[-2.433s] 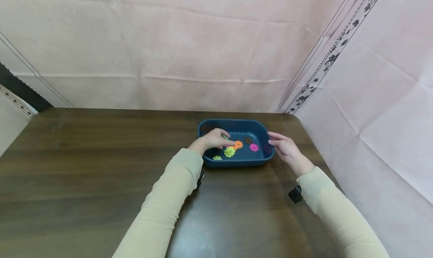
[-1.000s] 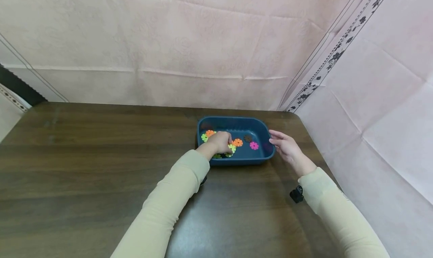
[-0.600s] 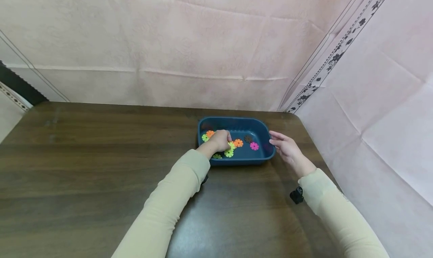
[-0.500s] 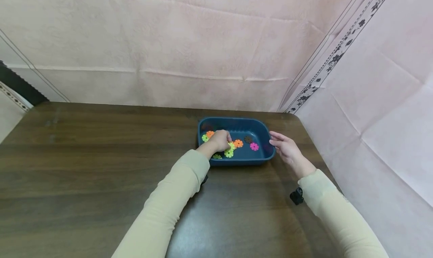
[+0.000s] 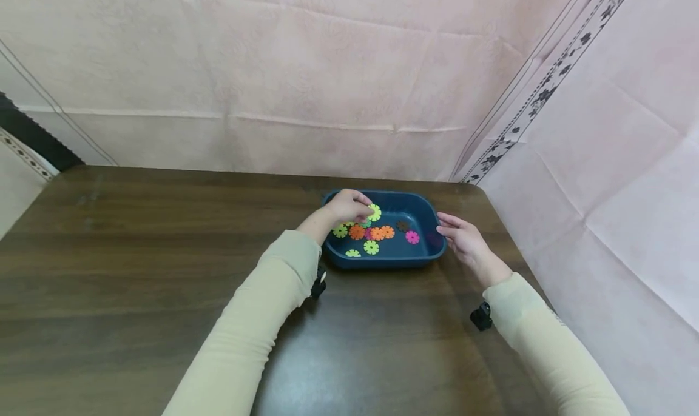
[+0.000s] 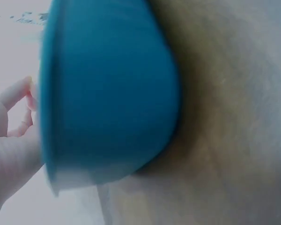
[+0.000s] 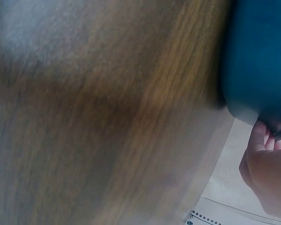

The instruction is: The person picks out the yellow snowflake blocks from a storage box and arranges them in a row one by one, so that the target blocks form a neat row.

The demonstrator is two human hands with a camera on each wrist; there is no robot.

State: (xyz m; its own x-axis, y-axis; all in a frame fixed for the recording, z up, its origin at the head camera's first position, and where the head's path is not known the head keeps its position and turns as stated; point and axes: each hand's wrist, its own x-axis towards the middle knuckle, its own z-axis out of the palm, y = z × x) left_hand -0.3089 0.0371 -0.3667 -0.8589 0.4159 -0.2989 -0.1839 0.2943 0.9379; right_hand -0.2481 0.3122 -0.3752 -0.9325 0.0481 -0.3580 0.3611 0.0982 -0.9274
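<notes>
A blue plastic bin (image 5: 382,262) stands on the table, holding several notched, flower-shaped building discs. Over its left part my left hand (image 5: 346,206) pinches a yellow-green building disc (image 5: 374,212) between thumb and fingertips, raised above the others. Below lie orange discs (image 5: 357,231), yellow-green discs (image 5: 371,247), a magenta disc (image 5: 412,237) and a brown disc (image 5: 402,226). At the bin's right end my right hand (image 5: 464,240) holds the rim, thumb against the outer wall in the right wrist view. The bin's wall (image 6: 112,93) hides the pinched disc in the left wrist view.
The dark wooden table (image 5: 164,252) extends far to the left and in front of the bin. A pale cloth backdrop (image 5: 273,82) hangs along its rear edge, and another patterned cloth (image 5: 617,161) runs close along the right side.
My left hand has risen from the discs and shifted up and slightly left, lifting a yellow-green disc out of the pile. The right hand stays at the bin's right rim.
</notes>
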